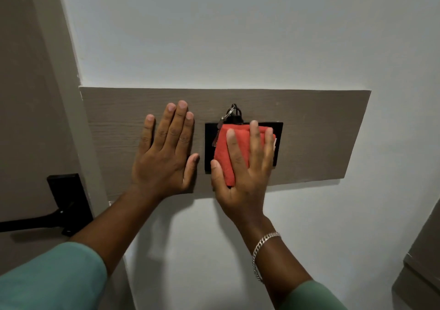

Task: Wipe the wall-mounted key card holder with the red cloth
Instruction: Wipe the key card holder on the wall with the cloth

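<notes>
Head view. Counted: two hands, one red cloth, one key card holder, one bunch of keys, one wooden panel, one door handle, one bracelet.

The right hand lies flat with fingers spread, pressing the folded red cloth against the black key card holder; the cloth is pinned under the palm and fingers rather than gripped in a fist; its left part shows between thumb and index finger. The holder sits directly under this hand, its left strip and upper right corner showing past the cloth. A bunch of keys sticks out of the holder's top edge, just above the right fingertips; one key hangs down the cloth's left side, touching or nearly touching it.

The left hand is released, holding nothing, palm flat on the wooden panel just left of the holder; its thumb tip stands just beside the holder's left edge, contact not clear.

The panel is fixed to a pale wall; below and left of the left hand, a black door handle on its plate; a silver bracelet on the right wrist; green sleeves on both forearms.
</notes>
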A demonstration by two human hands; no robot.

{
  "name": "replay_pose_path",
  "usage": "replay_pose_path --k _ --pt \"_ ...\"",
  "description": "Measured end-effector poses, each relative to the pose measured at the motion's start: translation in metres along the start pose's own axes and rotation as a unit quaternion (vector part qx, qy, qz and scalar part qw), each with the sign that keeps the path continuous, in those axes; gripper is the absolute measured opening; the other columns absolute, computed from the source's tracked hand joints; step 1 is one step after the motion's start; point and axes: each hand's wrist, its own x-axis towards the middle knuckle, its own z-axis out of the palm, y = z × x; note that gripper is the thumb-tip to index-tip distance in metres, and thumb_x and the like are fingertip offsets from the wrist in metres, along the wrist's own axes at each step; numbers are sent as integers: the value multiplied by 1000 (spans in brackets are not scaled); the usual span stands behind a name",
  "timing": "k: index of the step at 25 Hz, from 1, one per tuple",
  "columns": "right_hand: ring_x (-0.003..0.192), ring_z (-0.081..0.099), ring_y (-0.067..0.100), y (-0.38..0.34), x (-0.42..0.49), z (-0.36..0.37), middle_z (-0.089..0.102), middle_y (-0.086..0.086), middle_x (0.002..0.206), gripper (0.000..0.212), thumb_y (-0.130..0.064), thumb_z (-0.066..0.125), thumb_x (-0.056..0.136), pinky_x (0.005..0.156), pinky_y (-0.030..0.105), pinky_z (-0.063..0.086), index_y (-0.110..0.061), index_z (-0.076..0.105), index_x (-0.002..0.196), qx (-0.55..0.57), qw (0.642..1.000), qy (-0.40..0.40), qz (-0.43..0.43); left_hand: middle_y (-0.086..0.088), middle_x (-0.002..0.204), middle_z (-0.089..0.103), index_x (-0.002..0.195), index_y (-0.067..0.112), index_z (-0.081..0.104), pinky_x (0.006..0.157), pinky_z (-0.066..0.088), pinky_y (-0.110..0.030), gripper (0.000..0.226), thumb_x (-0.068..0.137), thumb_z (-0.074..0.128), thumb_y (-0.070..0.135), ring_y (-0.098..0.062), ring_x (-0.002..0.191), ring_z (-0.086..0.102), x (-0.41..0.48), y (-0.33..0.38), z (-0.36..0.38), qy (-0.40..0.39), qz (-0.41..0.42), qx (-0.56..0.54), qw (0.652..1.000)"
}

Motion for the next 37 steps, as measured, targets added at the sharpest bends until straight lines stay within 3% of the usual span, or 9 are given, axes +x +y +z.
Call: replay_pose_path --k 6,12,17,23,29,31,33,34,37 --pt "156 8 36 11 -8 2 19 14 165 63 -40 51 98 117 67 24 -36 23 154 52 995 32 79 -17 164 13 155 2 17 125 4 -50 76 92 36 41 -29 154 7 -1 2 0 -1 -5 1 1000" --pt "154 14 39 28 -14 -2 25 15 160 58 -44 51 97 116 69 26 -28 33 149 -4 999 -14 -42 -18 163 16 154 1 19 125 4 -50 76 92 38 41 -30 154 8 0 0 -1 -1 -5 1 1000" --pt "156 13 27 24 16 -7 28 8 163 51 -48 43 99 126 43 19 -28 45 145 46 991 29 119 -18 162 16 154 1 21 124 5 -50 76 92 38 41 -30 153 9 0 1 -3 -8 -4 10 1000" --pt "152 22 27 27 22 -19 40 9 156 42 -38 49 92 121 49 29 -24 59 131 68 990 17 120 -16 164 11 155 2 18 125 4 -50 77 92 36 42 -30 154 7 -1 1 0 -13 -5 7 1000" --pt "148 29 36 41 44 -57 43 16 151 41 -27 54 85 119 43 28 -22 66 124 -2 994 -106 3 -16 164 9 155 4 14 122 10 -56 77 92 37 40 -30 153 7 -1 16 -19 -82 -57 -44 994" --pt "146 31 37 40 46 -66 42 19 152 42 -18 56 84 118 49 33 -20 67 124 14 992 -122 37 -16 165 5 156 3 11 122 8 -57 80 87 41 33 -31 153 3 -1 34 -44 -147 -120 -88 978" --pt "143 34 35 31 43 -69 39 17 153 43 -17 55 84 114 54 39 -21 65 126 46 985 -124 111 -12 166 6 156 4 13 123 -1 -50 84 80 43 22 -28 154 2 -3 67 -72 -166 -276 -207 924" --pt "142 35 34 27 42 -71 38 15 154 43 -19 53 85 111 56 42 -23 64 127 60 980 -123 143 -12 165 15 154 6 20 124 1 -46 81 76 42 17 -28 154 9 -1 85 -87 -151 -383 -287 865" --pt "144 35 26 20 38 -83 32 8 159 45 -27 51 87 111 54 45 -28 59 131 117 963 -125 206 -8 124 64 121 19 56 98 45 -25 34 89 46 13 -32 122 56 15 124 -117 -92 -601 -511 608"
